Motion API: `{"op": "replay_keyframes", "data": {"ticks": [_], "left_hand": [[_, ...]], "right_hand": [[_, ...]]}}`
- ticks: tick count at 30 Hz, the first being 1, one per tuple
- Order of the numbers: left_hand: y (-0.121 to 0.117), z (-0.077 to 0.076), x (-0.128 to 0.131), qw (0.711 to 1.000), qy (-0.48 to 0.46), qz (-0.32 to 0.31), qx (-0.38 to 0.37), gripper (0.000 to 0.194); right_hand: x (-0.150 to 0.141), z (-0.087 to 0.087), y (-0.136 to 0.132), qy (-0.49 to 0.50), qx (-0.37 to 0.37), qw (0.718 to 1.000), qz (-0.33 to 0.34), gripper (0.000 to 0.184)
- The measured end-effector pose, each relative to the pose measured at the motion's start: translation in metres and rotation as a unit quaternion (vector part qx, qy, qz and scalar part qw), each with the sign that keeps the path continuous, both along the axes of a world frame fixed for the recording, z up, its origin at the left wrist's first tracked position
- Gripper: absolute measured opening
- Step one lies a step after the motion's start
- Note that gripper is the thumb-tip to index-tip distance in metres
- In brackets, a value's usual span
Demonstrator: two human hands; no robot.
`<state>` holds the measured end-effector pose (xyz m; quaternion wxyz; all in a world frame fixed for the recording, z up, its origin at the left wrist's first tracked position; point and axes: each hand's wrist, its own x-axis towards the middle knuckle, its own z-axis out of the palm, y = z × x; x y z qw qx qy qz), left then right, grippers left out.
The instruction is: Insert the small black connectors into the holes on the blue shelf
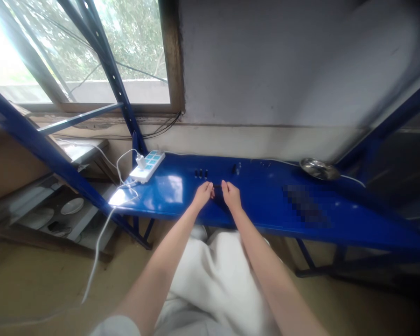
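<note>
My left hand (203,192) and my right hand (231,194) rest side by side on the blue metal shelf (266,200), fingers curled. Between their fingertips they pinch a small dark part (217,186), too small to name. Just beyond the hands stand three small dark pieces (201,173) in a row, and another small dark piece (236,168) sits farther right.
A white power strip (147,166) with a plugged-in charger and white cable lies at the shelf's left end. A metal dish (318,169) sits at the back right. Blue rack beams cross the window at left. White bowls (72,206) lie on a low shelf.
</note>
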<state>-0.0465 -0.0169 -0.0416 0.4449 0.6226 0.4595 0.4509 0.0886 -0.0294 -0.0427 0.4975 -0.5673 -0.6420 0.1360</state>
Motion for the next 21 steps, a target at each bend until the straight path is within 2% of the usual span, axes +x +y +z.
{"op": "replay_keyframes", "data": {"ticks": [7,13,16,21], "left_hand": [[-0.0007,0.0000,-0.0011,0.999,-0.027,0.021,-0.016,0.037],[0.0046,-0.0043,-0.0045,0.989,-0.115,0.087,-0.035,0.029],[0.0033,-0.0054,-0.0049,0.995,-0.077,0.057,-0.007,0.020],[0.0015,-0.0053,-0.0049,0.999,-0.046,0.010,0.005,0.018]], "right_hand": [[-0.0010,0.0016,-0.0021,0.008,0.006,1.000,-0.005,0.047],[0.0035,0.0067,-0.0069,0.120,-0.010,0.989,-0.083,0.045],[0.0035,0.0071,-0.0056,0.117,0.003,0.992,-0.041,0.036],[-0.0002,0.0007,0.0018,0.029,0.051,0.997,0.058,0.022]]}}
